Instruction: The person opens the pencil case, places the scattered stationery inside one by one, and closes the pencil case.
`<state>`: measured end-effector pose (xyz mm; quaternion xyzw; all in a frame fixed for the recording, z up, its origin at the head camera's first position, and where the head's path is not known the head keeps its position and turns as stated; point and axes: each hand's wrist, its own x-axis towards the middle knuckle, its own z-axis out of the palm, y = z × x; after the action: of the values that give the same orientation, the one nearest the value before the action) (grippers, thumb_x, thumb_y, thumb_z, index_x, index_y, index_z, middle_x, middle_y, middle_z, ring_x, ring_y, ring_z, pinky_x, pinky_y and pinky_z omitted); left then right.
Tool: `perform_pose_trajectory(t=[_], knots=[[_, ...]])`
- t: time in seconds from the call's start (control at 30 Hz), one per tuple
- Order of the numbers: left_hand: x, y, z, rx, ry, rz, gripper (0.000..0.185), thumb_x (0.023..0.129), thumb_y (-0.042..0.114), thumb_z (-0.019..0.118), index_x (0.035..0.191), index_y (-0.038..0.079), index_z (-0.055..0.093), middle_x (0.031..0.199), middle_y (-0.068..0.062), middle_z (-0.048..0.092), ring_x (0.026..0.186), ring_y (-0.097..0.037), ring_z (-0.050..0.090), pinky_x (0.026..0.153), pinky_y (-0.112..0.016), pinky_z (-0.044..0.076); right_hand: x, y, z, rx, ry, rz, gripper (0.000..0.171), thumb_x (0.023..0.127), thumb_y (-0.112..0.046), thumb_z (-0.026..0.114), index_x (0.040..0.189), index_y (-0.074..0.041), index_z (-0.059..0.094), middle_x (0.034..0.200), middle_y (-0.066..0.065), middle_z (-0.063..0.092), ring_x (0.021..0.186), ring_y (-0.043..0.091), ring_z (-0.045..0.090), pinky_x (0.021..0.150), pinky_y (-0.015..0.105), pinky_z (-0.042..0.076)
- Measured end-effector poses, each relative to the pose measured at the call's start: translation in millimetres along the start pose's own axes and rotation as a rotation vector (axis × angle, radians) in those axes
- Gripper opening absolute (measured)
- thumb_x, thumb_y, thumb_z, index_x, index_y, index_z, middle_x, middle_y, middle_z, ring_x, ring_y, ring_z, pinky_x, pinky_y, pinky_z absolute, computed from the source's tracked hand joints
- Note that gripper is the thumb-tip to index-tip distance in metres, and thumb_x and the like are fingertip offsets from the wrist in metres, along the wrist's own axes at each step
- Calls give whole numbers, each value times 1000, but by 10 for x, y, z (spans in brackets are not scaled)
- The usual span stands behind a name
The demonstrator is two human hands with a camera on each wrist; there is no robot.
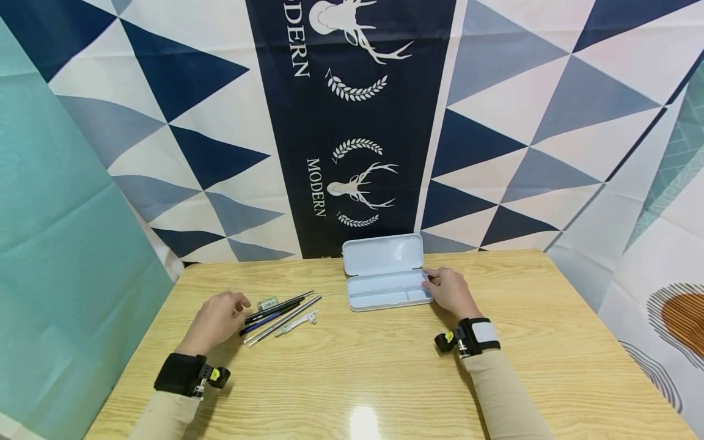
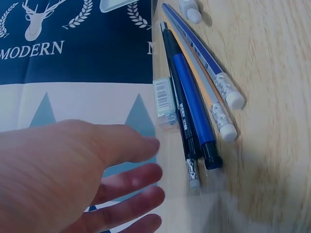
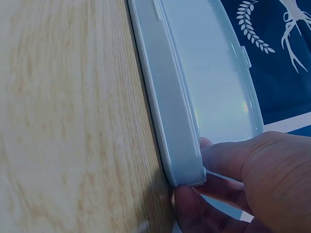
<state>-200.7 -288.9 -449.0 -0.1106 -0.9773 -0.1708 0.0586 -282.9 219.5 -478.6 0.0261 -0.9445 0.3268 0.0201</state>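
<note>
My left hand [image 1: 217, 319] [image 2: 73, 174] lies on the wooden table with fingers stretched out and holds nothing. Its fingertips are beside the near ends of a black pen [image 2: 177, 97] and a blue pen [image 2: 193, 104]. Two pencils [image 2: 214, 68] with white erasers lie alongside them, and a small wrapped eraser [image 2: 164, 99] sits to their left. In the head view the pen bundle [image 1: 277, 311] lies just right of this hand. My right hand [image 1: 448, 290] [image 3: 252, 179] pinches the right end of an open pale blue pencil case [image 1: 385, 293] [image 3: 167, 107], thumb above and fingers below the corner.
A white clip-like piece [image 1: 299, 322] [image 2: 189, 9] lies beyond the pencils. The case lid [image 1: 383, 253] stands open against a patterned backdrop cloth [image 1: 352, 122] hanging right behind the table. The table's front edge is near my forearms.
</note>
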Motion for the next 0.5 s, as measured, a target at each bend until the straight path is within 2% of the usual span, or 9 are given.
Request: perform_pose_trajectory(t=[0.2,0.5], knots=[[-9,-20,23,-33,-53,11,27,92,-7,75,117,1,82,107,-16,77,95,-32,73,83,-50,63,1,15,-5,-3,1,-15,41,109,-10,72,148,4,69,136,36,72,107,39,75,85,44,61],[-43,-66,112,-35,-68,4,26,93,-7,78,117,1,81,103,-14,75,93,-30,72,83,-49,63,18,22,3,-4,-4,-13,42,109,-10,72,148,4,69,139,36,72,109,38,75,88,47,62]])
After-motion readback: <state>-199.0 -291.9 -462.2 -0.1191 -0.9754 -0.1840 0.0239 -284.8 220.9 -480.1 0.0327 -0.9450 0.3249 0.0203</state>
